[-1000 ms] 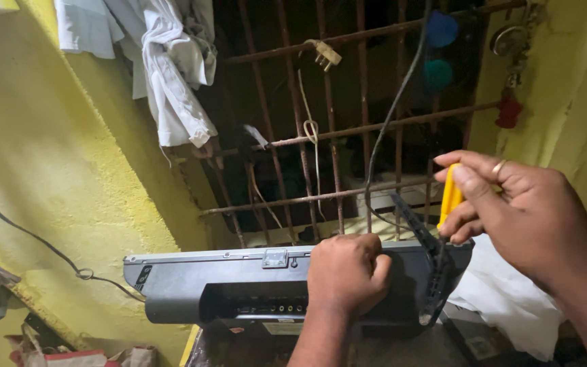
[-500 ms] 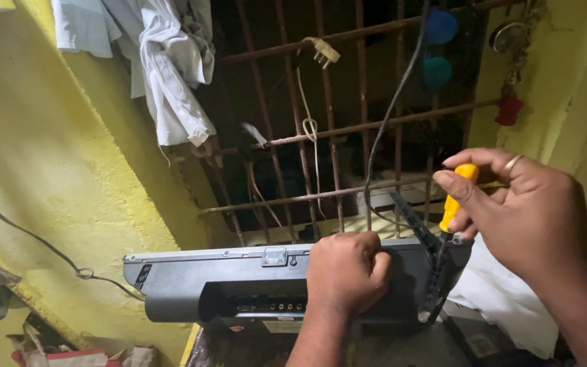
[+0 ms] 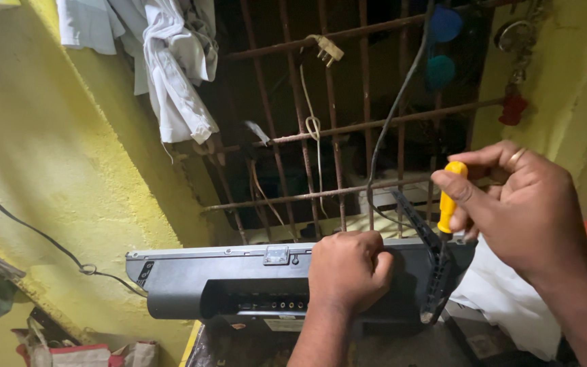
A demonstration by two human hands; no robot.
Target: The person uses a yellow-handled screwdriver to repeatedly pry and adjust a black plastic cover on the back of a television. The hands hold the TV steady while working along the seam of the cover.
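i've got the left hand [image 3: 348,268] curled into a fist over the top edge of the grey flat device [image 3: 239,285], which stands on edge low in the middle of my view, back panel with its row of sockets facing me. those fingers are pressed together and clamped on the casing. the right hand [image 3: 524,211] has its fingers pinching the yellow-handled screwdriver [image 3: 451,197] near the top of the handle, blade pointing down at the right end of the device, just beside the black slotted bracket [image 3: 433,272] that juts up there.

to do this well, i'd judge the blade has to stay in line with the screw, pressing straight down while the fist keeps the casing from rocking. the tip itself is hidden behind the bracket, so i can't tell whether it is seated.

around it: a rusty window grille [image 3: 334,129] right behind the device, with a dark cable [image 3: 395,115] hanging down through it close to the screwdriver hand; that could snag the handle. a pale plug [image 3: 326,47] dangles from an upper bar, a white shirt [image 3: 171,75] hangs at upper left, and the yellow wall [image 3: 56,177] closes in on the left with a thin wire [image 3: 42,238] across it. white cloth [image 3: 511,306] lies under the right wrist.
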